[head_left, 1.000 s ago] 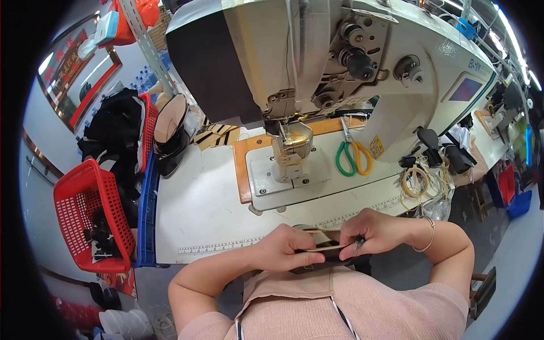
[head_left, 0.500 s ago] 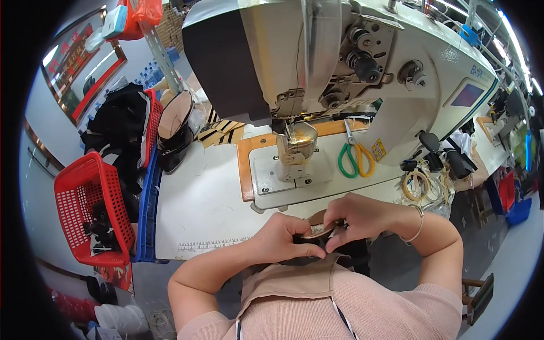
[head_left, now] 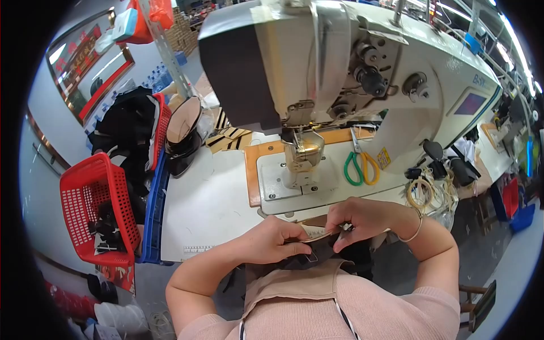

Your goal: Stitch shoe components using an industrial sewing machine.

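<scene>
Close to my body, at the table's front edge, both hands grip a dark, flexible piece with a tan edge. My left hand pinches its left end between thumb and fingers. On the other end my right hand is closed, thumb below and fingers bent over the top. Part of the piece is hidden behind the fingers, and its exact kind cannot be made out. Just beyond the hands stands a white post-bed sewing machine, its post rising from a metal plate.
Scissors with green and yellow handles lie right of the post. A ruler strip runs along the front edge. Rolls of tape sit at right. Left are a red basket, a blue crate and a dark shoe-like item.
My hands have drawn a little apart, the left one shifting left, and more of the dark piece shows between them. The whole view has shifted slightly.
</scene>
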Demonstrator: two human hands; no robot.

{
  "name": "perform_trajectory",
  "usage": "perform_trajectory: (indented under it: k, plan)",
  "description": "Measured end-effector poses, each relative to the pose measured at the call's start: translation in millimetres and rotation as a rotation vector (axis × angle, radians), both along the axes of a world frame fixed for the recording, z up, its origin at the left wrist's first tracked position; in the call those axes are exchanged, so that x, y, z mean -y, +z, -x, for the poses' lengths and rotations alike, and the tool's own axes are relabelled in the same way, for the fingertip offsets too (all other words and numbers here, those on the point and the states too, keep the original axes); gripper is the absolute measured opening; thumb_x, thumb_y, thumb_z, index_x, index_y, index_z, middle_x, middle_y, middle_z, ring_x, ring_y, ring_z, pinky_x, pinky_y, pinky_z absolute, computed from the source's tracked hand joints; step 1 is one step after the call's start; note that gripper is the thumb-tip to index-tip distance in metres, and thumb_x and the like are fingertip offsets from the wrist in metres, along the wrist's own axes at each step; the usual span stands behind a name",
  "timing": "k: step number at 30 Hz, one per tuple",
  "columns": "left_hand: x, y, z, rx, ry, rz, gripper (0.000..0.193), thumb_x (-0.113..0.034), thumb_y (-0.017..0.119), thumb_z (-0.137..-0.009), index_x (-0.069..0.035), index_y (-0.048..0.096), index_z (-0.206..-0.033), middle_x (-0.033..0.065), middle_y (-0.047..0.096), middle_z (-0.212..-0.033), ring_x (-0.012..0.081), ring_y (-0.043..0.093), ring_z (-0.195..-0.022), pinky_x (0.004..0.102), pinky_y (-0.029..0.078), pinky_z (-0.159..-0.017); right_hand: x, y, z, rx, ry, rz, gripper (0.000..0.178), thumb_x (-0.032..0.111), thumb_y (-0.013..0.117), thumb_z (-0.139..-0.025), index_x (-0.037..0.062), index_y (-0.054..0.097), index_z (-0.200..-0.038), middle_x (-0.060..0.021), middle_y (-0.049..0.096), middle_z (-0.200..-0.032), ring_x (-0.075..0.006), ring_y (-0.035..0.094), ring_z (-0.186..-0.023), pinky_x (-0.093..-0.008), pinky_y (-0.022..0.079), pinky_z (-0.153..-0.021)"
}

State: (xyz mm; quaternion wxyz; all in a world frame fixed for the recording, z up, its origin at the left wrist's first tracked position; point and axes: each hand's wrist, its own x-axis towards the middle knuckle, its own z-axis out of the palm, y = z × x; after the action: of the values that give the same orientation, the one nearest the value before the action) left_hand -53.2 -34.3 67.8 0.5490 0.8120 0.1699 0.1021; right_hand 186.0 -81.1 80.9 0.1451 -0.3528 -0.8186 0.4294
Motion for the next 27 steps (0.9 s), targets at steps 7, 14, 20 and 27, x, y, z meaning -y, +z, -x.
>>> perform_trajectory:
  k: [7,14,20,27]
  plan:
    - [-4,10,17,-0.016,0.068,-0.296,0.012,-0.012,0.064,-0.078,-0.001,0.060,-0.082,0.0168,0.056,-0.065,0.0303,0.052,-0.056,0.0336,0.043,-0.054,-9,-10,30,-0.052,-0.112,-0.217,0.023,0.018,0.070,-0.074,0.0005,0.055,-0.068,-0.0113,0.053,-0.060,-0.0251,0.052,-0.055,-0.0318,0.040,-0.052]
    - [0,-13,40,0.731,0.962,-0.751,0.032,0.004,0.067,-0.071,0.000,0.052,-0.099,0.0107,0.056,-0.096,0.0267,0.054,-0.096,0.0368,0.039,-0.091,-14,-40,47,-0.425,-0.465,-0.132,0.019,0.017,0.067,-0.081,0.0003,0.060,-0.079,0.0051,0.046,-0.059,-0.0026,0.039,-0.057,-0.0199,0.034,-0.050]
    - [39,-65,11,0.580,0.981,0.496,0.026,-0.007,0.059,-0.081,0.002,0.052,-0.105,0.0058,0.059,-0.096,0.0113,0.054,-0.086,0.0263,0.044,-0.078,-3,-79,91,-0.566,-0.623,0.002,0.013,0.015,0.064,-0.083,0.0025,0.062,-0.081,0.0015,0.055,-0.067,-0.0048,0.045,-0.062,-0.0202,0.038,-0.055]
    - [40,-55,15,0.301,0.582,0.668,0.022,-0.006,0.062,-0.082,0.000,0.059,-0.102,0.0030,0.063,-0.090,0.0107,0.059,-0.079,0.0250,0.049,-0.071,6,-80,41,-0.502,-0.747,-0.545,0.032,0.012,0.071,-0.070,0.0048,0.059,-0.098,-0.0088,0.054,-0.104,-0.0116,0.046,-0.068,-0.0240,0.040,-0.059]
